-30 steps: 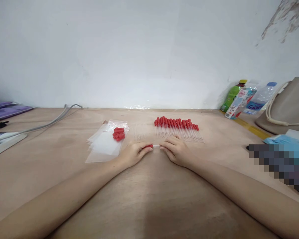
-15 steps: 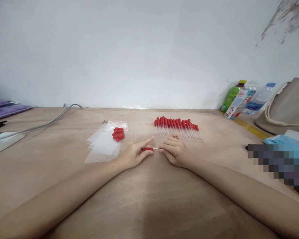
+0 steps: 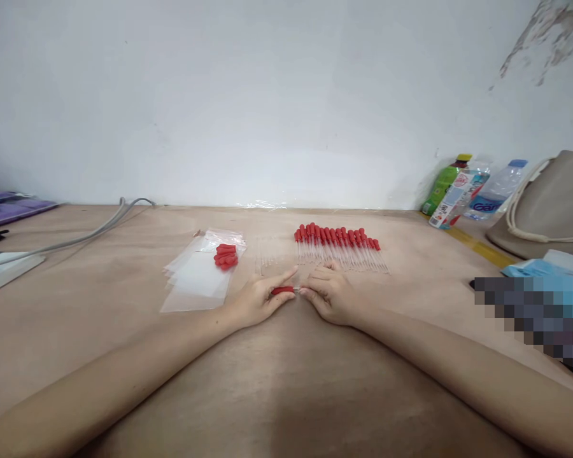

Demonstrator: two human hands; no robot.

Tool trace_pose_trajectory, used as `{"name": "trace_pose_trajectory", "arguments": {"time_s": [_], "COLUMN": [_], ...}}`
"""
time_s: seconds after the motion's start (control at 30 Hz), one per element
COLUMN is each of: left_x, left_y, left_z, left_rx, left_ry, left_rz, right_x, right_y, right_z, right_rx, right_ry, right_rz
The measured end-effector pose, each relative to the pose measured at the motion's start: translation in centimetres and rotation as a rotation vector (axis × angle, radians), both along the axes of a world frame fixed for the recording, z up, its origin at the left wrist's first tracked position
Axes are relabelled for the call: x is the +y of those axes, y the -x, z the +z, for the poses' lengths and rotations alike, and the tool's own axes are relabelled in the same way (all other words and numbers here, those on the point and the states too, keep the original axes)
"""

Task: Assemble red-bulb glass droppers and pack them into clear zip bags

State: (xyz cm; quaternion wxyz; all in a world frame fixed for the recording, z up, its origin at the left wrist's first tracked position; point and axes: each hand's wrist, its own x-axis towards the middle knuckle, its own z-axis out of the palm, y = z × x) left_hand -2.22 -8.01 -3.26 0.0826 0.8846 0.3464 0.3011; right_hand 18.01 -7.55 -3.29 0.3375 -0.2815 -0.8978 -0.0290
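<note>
Between thumb and fingers, my left hand (image 3: 260,298) holds a red rubber bulb (image 3: 283,290). My right hand (image 3: 328,294) is closed on a thin clear glass tube (image 3: 297,289) whose end meets the bulb's mouth; most of the tube is hidden by the fingers. Beyond my right hand lies a row of droppers (image 3: 334,236), red bulbs at the far end and clear tubes towards me. Several bare clear tubes (image 3: 266,251) lie to the left of that row. A small heap of loose red bulbs (image 3: 226,257) rests on clear plastic bags (image 3: 195,277), left of my left hand.
Bottles (image 3: 446,184) stand by the wall at the far right, beside a beige bag (image 3: 549,203). A blue packet (image 3: 535,270) and a blurred-out dark item (image 3: 530,318) lie at the right. A grey cable (image 3: 90,234) and purple packets (image 3: 14,211) are at the left.
My right hand has come slightly left, closer to my left hand, and less of the glass tube shows between them. The left hand still grips the bulb.
</note>
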Motion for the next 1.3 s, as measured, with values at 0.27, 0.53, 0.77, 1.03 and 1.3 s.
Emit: {"name": "trace_pose_trajectory", "arguments": {"time_s": [0.27, 0.53, 0.77, 1.03, 1.3], "left_x": [-0.1, -0.1, -0.1, -0.3, -0.5], "left_y": [0.0, 0.4, 0.8, 1.5, 1.6], "left_z": [0.2, 0.5, 1.0, 1.8, 2.0], "left_rx": [0.015, -0.001, 0.198, 0.532, 0.580], "left_ry": [-0.066, 0.110, 0.152, 0.153, 0.174], "left_rz": [-0.019, -0.005, -0.050, -0.195, -0.183], "right_x": [-0.4, -0.2, 4.6, 8.1, 9.5], "right_y": [0.1, -1.7, -4.6, 3.1, 5.6], "right_z": [0.5, 4.0, 4.9, 3.7, 1.9], "right_rx": [-0.050, -0.345, 0.032, -0.078, -0.192], "right_ry": [0.137, 0.266, 0.772, 0.452, 0.395], "right_rz": [-0.030, -0.043, -0.318, -0.697, -0.811]}}
